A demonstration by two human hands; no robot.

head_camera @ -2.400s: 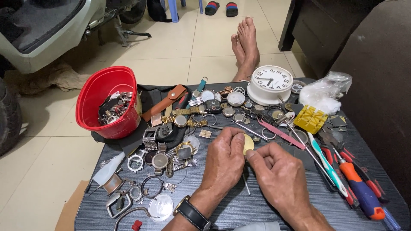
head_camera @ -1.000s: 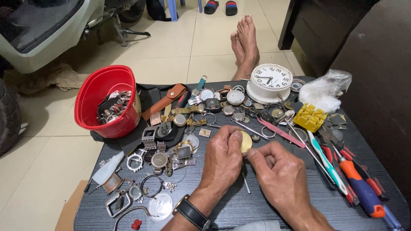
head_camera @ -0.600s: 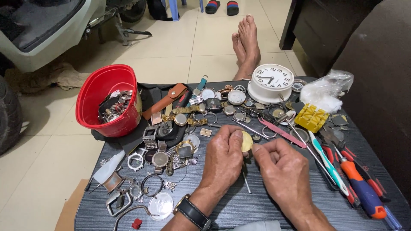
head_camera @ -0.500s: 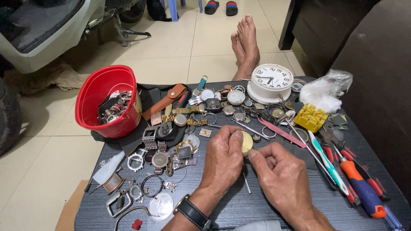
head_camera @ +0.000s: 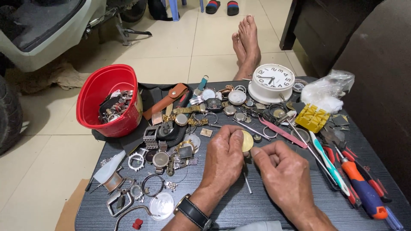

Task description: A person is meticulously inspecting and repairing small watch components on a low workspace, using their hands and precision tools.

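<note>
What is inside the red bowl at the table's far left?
The red bowl holds a heap of watch parts: metal bracelet links, dark straps, small cases. They fill only the lower part on its right side. Whatever lies beneath the top layer is covered, and the near wall hides the bottom.

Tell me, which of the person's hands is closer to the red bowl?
Left. The left hand lies right of the red bowl; the right hand sits farther right still.
</note>
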